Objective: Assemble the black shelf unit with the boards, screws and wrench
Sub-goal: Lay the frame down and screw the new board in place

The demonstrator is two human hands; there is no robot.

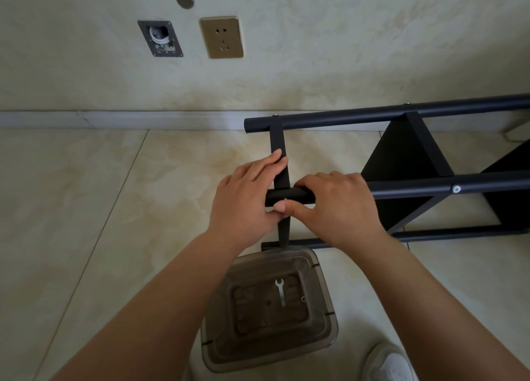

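The black shelf unit (401, 157) lies on its side on the tiled floor, its round tubes running off to the right. My left hand (246, 200) grips the flat black end board (277, 142) where it meets the near tube (289, 195). My right hand (338, 202) is wrapped over that tube beside the joint, thumb reaching toward the left thumb. A small screw head shows on the tube between the hands. The silver wrench (280, 291) lies in a clear plastic bin (324, 332) below the hands. A screw (456, 189) sits in the tube further right.
A small washer or nut (303, 299) lies beside the wrench in the bin. The wall with a gold socket (221, 37) and an open wall box (160, 38) rises behind. My white shoe (393, 363) is at the bottom right.
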